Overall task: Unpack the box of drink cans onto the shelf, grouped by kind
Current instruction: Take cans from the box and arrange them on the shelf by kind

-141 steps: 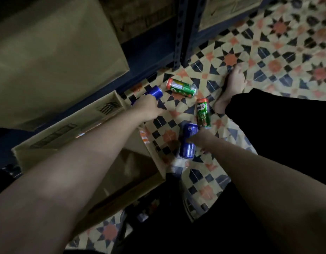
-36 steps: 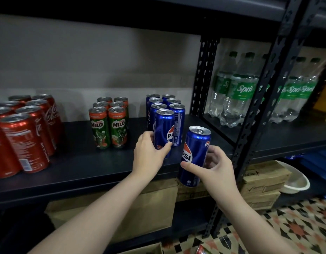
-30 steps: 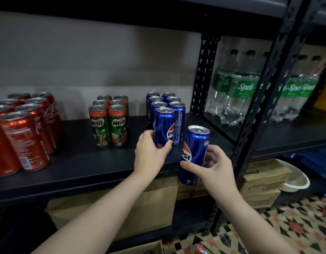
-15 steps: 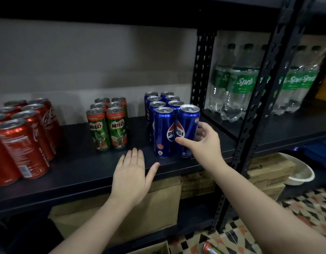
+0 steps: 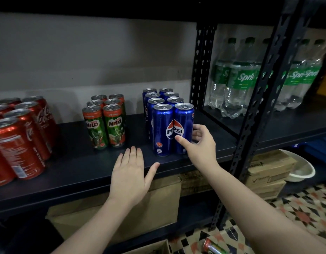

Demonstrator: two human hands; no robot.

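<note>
Mostly done: your right hand (image 5: pixel 200 143) grips front-right blue Pepsi can (image 5: pixel 183 127) on dark metal shelf (image 5: pixel 76 162); left hand (image 5: pixel 130 173) flat, fingers straight; green can (image 5: pixel 214 248) left on floor.

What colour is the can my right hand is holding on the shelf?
Blue, with a red, white and blue Pepsi logo: the front-right Pepsi can, seen in the head view.

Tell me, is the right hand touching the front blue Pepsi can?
Touching. In the head view the right hand has its thumb across the front right Pepsi can and its fingers curled around the can's far side.
</note>
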